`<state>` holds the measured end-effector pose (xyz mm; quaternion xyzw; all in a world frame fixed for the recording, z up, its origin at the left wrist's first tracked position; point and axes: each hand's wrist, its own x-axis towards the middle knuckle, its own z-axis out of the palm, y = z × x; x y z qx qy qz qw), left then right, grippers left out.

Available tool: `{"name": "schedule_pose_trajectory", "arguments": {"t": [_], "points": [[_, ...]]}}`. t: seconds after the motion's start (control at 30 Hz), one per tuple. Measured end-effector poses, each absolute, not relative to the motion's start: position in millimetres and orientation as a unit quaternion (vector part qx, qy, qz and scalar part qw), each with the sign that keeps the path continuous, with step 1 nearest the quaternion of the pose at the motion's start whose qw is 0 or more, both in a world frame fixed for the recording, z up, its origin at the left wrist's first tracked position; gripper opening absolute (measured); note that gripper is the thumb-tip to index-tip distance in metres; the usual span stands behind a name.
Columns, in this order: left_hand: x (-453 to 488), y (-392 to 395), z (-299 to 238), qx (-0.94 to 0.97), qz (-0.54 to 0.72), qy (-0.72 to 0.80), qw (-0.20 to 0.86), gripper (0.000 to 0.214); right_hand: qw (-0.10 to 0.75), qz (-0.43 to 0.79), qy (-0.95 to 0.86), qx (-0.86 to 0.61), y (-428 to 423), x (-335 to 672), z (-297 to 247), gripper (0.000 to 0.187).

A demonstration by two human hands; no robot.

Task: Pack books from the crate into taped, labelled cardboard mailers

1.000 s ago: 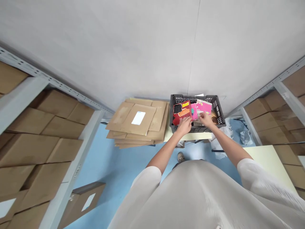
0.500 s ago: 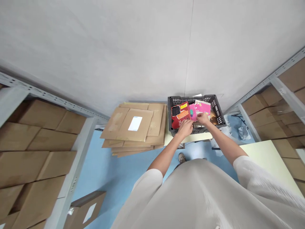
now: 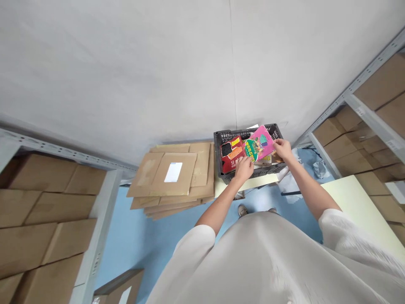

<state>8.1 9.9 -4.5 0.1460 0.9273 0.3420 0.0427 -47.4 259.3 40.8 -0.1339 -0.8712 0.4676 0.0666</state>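
A pink book (image 3: 265,138) with a green and yellow cover picture is tilted above the other contents of a black plastic crate (image 3: 228,179). My right hand (image 3: 282,150) pinches its right edge between thumb and fingers. At the crate's front, my left hand (image 3: 244,169) has its fingers apart, resting at the lower right corner of a red book (image 3: 230,160) and close to the pink book's lower end. The red book, with black, yellow and orange patches, lies in the crate's left part. Other books beneath are mostly covered.
Flattened cardboard boxes (image 3: 158,173) are stacked left of the crate, the top one bearing a white label (image 3: 173,172). Shelves of brown cartons (image 3: 60,198) stand at both sides. A pale tabletop (image 3: 357,207) is at my right, a carton (image 3: 126,283) on the blue floor.
My right hand has drawn the pink book up and to the right, uncovering its green and yellow picture. My left hand stays by the red book. The view has shifted slightly.
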Motion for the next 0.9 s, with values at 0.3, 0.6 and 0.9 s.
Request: {"name": "schedule_pose_trajectory", "arguments": {"t": [0.3, 0.6, 0.9], "points": [[15, 78, 17, 0.13, 0.424, 0.895, 0.052, 0.029, 0.159, 0.573, -0.79, -0.146, 300, -15, 57, 0.031], [28, 192, 17, 0.025, 0.668, 0.728, 0.152, 0.039, 0.203, 0.675, -0.69, -0.165, 367, 46, 69, 0.039], [48, 333, 14, -0.057, 0.807, 0.56, 0.177, 0.032, 0.181, 0.674, -0.684, -0.214, 475, 144, 58, 0.052]]}}
